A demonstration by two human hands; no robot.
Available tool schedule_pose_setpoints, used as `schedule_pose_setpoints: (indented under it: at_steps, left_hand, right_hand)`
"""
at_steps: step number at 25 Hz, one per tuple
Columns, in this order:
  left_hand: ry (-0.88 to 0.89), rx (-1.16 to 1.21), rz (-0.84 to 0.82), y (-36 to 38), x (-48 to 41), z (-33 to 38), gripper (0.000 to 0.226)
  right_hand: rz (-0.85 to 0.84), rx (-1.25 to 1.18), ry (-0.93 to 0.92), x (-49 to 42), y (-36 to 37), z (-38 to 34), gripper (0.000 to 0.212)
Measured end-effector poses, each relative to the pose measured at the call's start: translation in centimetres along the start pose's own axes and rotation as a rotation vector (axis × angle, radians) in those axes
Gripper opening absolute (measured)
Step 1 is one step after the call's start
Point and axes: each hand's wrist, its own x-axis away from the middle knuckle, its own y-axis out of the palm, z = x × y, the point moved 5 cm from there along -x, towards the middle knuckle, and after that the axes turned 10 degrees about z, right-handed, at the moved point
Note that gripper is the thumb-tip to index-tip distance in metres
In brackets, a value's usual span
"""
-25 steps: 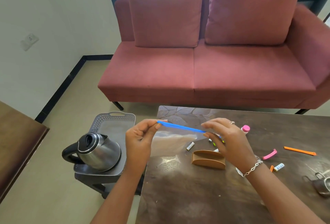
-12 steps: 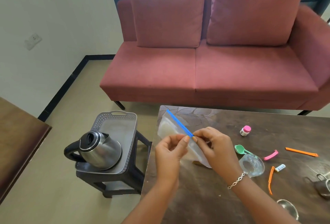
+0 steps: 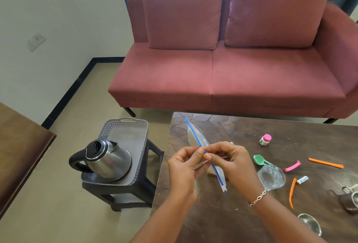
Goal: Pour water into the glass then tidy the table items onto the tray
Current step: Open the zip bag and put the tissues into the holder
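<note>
The left hand (image 3: 185,167) and right hand (image 3: 235,165) are pinched on a zip bag (image 3: 196,138); beside the glass (image 3: 271,177), clips (image 3: 292,192) are not yet trayed.

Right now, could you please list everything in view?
zip bag: one, clear, blue seal, held over the table
kettle: one, steel, black handle, on the tray
tray: one, grey, on the stool
stool: one, black, beside the table
glass: one, clear, beside the right hand
scoop: one, green, beyond the glass
small bottle: one, pink cap, on the table
pink clip: one, right of the scoop
orange clips: two, table's right part
metal vessels: two, steel, table's right edge
sofa: one, dusty red, behind the table
table: one, dark brown
left hand: pinches bag seal
right hand: pinches bag seal
</note>
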Motion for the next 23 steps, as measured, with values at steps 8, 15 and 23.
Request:
schedule_pose_setpoints:
  at_steps: [8, 15, 23]
  left_hand:
    - [0.0, 0.015, -0.002, 0.4, 0.3, -0.1, 0.014]
    - [0.047, -0.039, 0.032, 0.6, 0.4, -0.2, 0.016]
    - [0.134, -0.055, 0.059, 0.6, 0.4, -0.1, 0.025]
  right_hand:
    - [0.022, 0.074, 0.011, -0.4, -0.6, -0.6, 0.01]
    - [0.102, 0.315, -0.097, 0.1, -0.2, -1.4, 0.009]
    - [0.195, 0.52, -0.322, 0.8, 0.4, -3.1, 0.021]
